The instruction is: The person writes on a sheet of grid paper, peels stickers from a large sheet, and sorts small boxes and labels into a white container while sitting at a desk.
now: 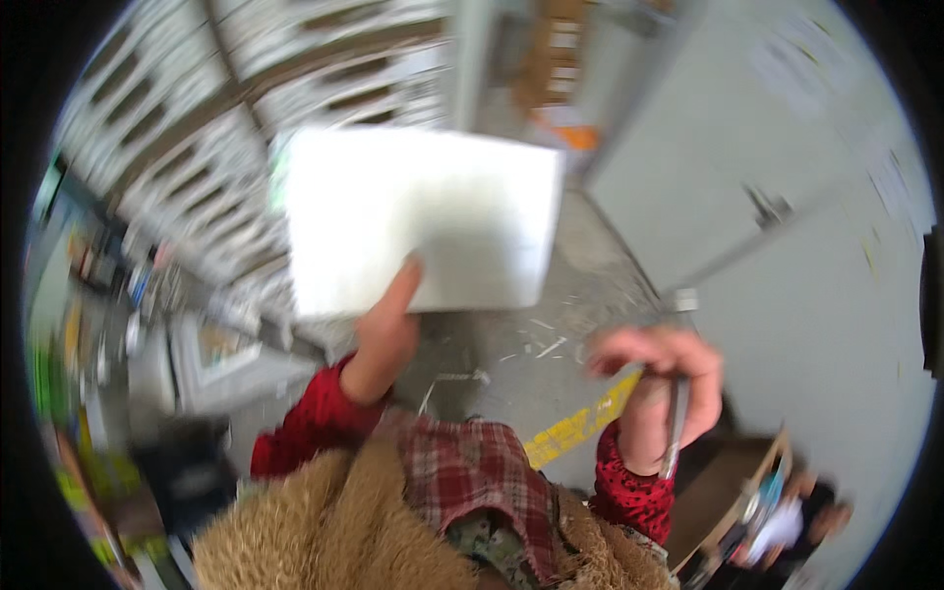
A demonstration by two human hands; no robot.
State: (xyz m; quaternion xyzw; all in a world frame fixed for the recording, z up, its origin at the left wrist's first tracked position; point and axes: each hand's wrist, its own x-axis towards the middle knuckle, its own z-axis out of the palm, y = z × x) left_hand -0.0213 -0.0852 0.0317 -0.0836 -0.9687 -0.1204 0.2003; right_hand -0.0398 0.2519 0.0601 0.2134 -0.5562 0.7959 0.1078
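My left hand [386, 329] grips the lower edge of a white rectangular paper [433, 187], with the thumb lying on its face and the other fingers hidden beneath. The paper is held up in front of me, brightly lit, and looks flat and stiff; whether it is one sheet or a pad I cannot tell. To the right, my right hand [669, 379] is raised apart from it, its fingers curled. A slim silver-grey, stick-like thing [676, 423] lies along that palm toward the wrist. Blur hides its exact kind.
Racks of stacked white pieces [206, 177] rise at the far left. A grey door [728, 128] with a handle stands at the right. Scraps litter the concrete floor [531, 344] near a yellow marking [580, 428]. An open cardboard box [723, 482] stands at the lower right, beside another person [801, 521].
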